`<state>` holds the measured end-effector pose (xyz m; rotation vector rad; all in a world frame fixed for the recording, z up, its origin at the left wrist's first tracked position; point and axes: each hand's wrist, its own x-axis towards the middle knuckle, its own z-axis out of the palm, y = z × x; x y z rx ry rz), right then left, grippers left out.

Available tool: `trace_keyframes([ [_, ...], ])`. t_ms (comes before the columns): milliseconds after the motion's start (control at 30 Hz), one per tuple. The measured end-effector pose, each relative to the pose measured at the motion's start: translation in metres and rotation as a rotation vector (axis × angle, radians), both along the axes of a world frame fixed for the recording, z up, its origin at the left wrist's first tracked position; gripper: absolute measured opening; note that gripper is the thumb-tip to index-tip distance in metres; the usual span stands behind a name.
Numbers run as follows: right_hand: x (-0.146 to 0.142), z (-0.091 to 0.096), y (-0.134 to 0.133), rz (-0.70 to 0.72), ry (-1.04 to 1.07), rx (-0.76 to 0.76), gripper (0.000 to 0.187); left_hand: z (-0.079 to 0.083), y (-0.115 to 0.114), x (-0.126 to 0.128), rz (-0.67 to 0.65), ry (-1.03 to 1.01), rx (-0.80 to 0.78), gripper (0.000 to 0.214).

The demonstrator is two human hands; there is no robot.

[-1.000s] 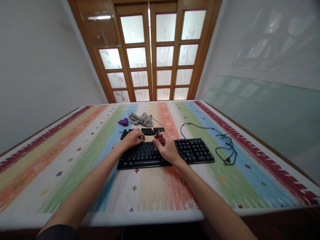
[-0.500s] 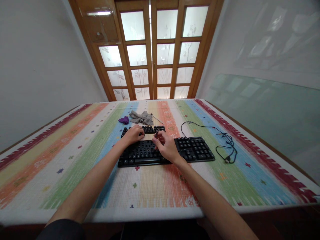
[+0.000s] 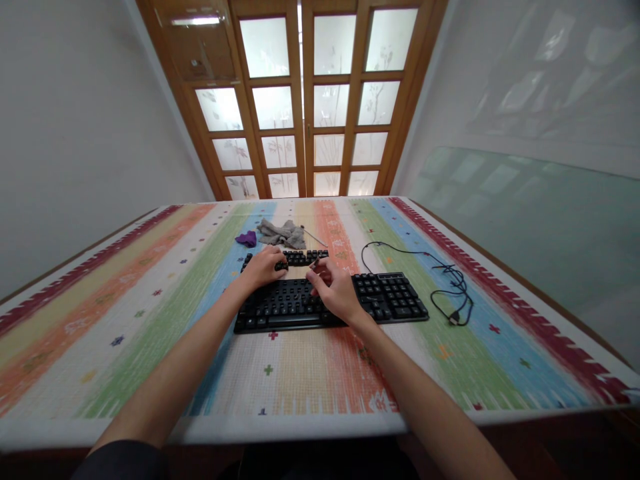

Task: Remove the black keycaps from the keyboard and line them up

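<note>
A black keyboard (image 3: 390, 300) lies across the middle of a table covered with a striped cloth (image 3: 125, 320). My left hand (image 3: 263, 266) rests on the keyboard's upper left part, fingers curled down onto the keys. My right hand (image 3: 336, 290) is over the keyboard's centre, fingers pinched on a small thin tool whose tip points up and to the left. A row of loose black keycaps (image 3: 307, 256) lies just behind the keyboard.
The keyboard's black cable (image 3: 450, 287) loops over the cloth to the right. A grey rag (image 3: 283, 233), a small purple thing (image 3: 247, 239) and a thin metal rod (image 3: 316, 238) lie behind the keyboard. Wooden glazed doors (image 3: 300, 100) stand beyond the table.
Both hands stay on the keyboard with only slight finger shifts. The view has tilted a little, so the table sits slightly higher in the picture.
</note>
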<state>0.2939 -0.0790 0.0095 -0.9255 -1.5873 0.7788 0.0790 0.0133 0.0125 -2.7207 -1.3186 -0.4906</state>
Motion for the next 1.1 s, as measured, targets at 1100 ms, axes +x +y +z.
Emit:
trace_keyframes([
  [1100, 0.012, -0.001, 0.006, 0.185, -0.273, 0.031, 0.009, -0.022, -0.090, 0.019, -0.172, -0.300, -0.193, 0.027],
])
